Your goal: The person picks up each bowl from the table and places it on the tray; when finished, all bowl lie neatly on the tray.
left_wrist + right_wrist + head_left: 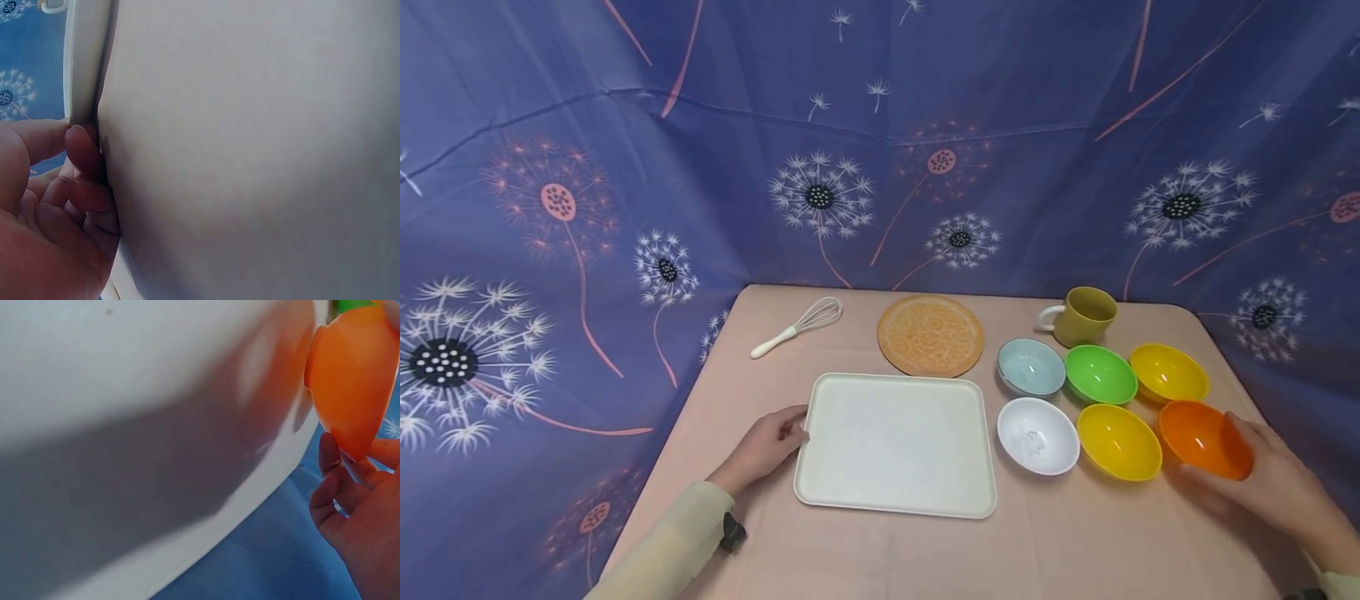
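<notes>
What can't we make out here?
Head: marks in the white bowl, too small to read.
Head: the mug's bottom, hidden by its near wall.
Left wrist: most of the mug, cut off by the top edge.
Right wrist: part of the right hand, cut off by the right edge.
Right wrist: green bowl, mostly hidden by orange bowl and top edge.

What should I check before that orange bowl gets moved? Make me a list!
1. Right hand gripping the orange bowl: ok.
2. Nothing to spill inside that bowl: ok, none visible.
3. Plenty of space around it: not ok, a yellow bowl sits very close.
4. Bowl lifted off the table: cannot tell.
5. Left hand at the edge of the tray: ok.
6. Tray top bare: ok, the whisk lies apart on the table.
</notes>
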Available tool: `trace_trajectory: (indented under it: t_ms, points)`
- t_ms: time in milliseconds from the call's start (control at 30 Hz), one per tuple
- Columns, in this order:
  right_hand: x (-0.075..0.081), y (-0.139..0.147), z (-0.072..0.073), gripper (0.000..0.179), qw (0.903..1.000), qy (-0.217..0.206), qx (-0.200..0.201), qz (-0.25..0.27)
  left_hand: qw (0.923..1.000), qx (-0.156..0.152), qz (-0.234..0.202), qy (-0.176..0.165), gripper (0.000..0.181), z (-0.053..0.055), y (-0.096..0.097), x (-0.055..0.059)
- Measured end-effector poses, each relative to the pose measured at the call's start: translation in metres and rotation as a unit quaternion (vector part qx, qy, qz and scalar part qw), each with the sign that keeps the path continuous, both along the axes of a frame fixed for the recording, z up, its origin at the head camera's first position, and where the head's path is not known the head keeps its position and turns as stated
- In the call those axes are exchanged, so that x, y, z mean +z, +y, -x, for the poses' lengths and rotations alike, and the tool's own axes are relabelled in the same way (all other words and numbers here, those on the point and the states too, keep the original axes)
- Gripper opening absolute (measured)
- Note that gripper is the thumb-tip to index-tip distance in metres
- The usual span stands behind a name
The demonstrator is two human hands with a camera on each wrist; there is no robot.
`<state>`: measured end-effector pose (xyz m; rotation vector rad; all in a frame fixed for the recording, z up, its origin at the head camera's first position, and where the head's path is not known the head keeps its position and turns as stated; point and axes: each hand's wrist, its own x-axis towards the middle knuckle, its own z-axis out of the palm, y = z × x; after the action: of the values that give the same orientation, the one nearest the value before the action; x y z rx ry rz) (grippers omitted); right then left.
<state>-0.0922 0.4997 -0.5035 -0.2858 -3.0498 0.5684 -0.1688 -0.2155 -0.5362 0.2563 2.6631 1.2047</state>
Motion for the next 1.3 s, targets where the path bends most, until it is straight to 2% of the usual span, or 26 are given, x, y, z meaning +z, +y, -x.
trace_trajectory:
  t_ms: [167,233,433,833,1067,1300]
  points:
    - [0.014,-0.006,0.002,0.124,0.9998,0.008,0.009,-0.015,1.0,-0.003,-0.004,0.002,0.048,-0.001,0.0,0.002]
    - [0.019,-0.009,0.003,0.122,0.9992,0.024,0.022,-0.022,1.0,-0.003,-0.008,0.001,0.048,-0.001,-0.001,0.003]
    - [0.033,-0.021,0.009,0.119,0.9982,0.039,0.042,-0.017,0.9999,-0.003,-0.012,-0.001,0.049,-0.001,-0.003,0.003]
    - [0.05,-0.049,0.027,0.123,0.9969,0.037,0.068,-0.013,0.9998,-0.001,-0.014,-0.01,0.05,-0.001,-0.003,0.0]
    - [0.057,-0.069,0.04,0.118,0.9919,0.064,0.108,-0.016,0.9999,0.002,-0.01,-0.01,0.05,0.0,-0.003,-0.001]
    - [0.061,-0.096,0.053,0.123,0.993,0.025,0.114,-0.014,1.0,0.003,-0.006,-0.005,0.05,0.001,-0.003,-0.003]
